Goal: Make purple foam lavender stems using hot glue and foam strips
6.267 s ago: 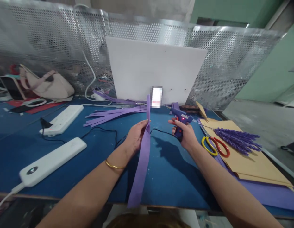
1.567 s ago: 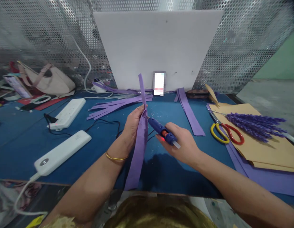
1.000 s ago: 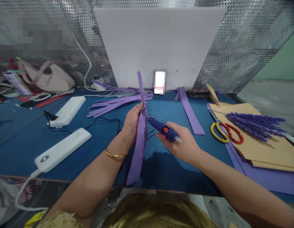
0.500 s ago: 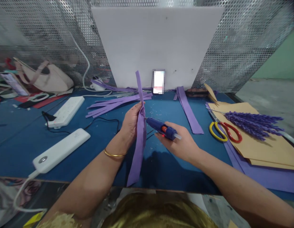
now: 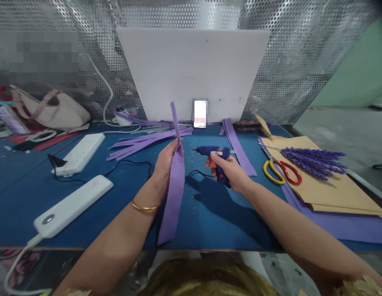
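cool, moderate light — soft shadow below the right hand (image 5: 232, 170), screen (image 5: 200, 112) glaring white — edges stretched.

No readable text, label (image 5: 219, 153) on glue gun (image 5: 211, 151) seemingly too small

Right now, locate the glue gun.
In the head view, the glue gun is right of centre in the right hand, apart from the purple strip in the left hand.

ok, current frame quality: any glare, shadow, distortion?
Head view: phone screen by the white board blown out to white, pixelated around it; head view: right hand and glue gun throw a dark shadow onto the blue table; head view: wide-angle stretch toward the edges, pixelated block upper left.
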Tool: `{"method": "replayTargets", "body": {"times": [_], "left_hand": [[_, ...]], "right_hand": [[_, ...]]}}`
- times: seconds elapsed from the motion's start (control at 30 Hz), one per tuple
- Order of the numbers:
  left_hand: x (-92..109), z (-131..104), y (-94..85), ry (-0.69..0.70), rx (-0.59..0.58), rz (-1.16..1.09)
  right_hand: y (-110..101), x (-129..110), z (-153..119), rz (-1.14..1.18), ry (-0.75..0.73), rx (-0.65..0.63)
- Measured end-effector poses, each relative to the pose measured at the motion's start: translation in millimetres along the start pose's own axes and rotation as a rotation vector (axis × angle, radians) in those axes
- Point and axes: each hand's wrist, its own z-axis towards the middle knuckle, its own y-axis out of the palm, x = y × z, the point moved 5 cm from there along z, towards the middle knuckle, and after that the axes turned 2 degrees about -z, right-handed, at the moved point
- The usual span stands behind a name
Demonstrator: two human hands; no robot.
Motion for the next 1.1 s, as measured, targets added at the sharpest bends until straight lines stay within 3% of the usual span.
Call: {"method": "replayTargets", "body": {"times": [0.1,0.23,0.33,0.47,0.57,0.6,0.63,0.7,0.73,0.77,0.83,0.93,1.0,1.1], "left_hand": [[-0.9,-3.3,4.1,-0.006,-0.013,-0.008],[-1.6,-5.7,9.3,-0.014,0.004,-0.056],[-0.7,-4.8,11.8,0.015,-0.027,-0.090],[4.8,-4.5,11.5,0.141,-0.076,-0.044],[10.4,-8.5,12.1,0.272,-0.086,0.038],[11.7,-10.2,12.6,0.307,-0.086,0.066],[12.6,-11.6,13.1,0.333,-0.082,0.090],[13.2,-13.2,13.2,0.359,-0.063,0.125],[13.2,-13.4,13.0,0.365,-0.052,0.134],[13.2,-13.5,12.8,0.368,-0.042,0.138],[12.9,-13.7,12.9,0.371,-0.032,0.137],[10.1,-16.5,14.5,0.364,-0.022,0.142],[6.9,-20.7,16.2,0.361,-0.009,0.160],[2.3,-28.4,20.3,0.371,-0.021,0.219]], "right_hand": [[-13.3,14.3,16.1,0.224,0.178,0.000],[-32.4,22.4,30.6,0.209,0.269,-0.001],[-50.4,18.9,37.3,-0.045,0.194,0.085],[-71.6,8.4,37.3,-0.352,0.108,0.292],[-66.1,-14.3,24.8,-0.656,-0.121,0.428],[-56.1,-20.1,19.5,-0.684,-0.195,0.367],[-41.9,-20.9,15.1,-0.580,-0.209,0.184],[-11.1,-17.0,2.1,-0.308,-0.098,-0.271],[-1.0,-16.1,-5.4,-0.260,-0.038,-0.433],[2.5,-17.2,-10.2,-0.277,-0.017,-0.505],[-7.6,-25.5,-9.4,-0.464,-0.087,-0.403],[-39.0,-49.8,-1.7,-0.856,-0.317,0.027],[-48.4,-64.3,-3.5,-1.022,-0.491,0.235],[-41.1,-69.9,-11.3,-0.984,-0.665,0.306]]}}
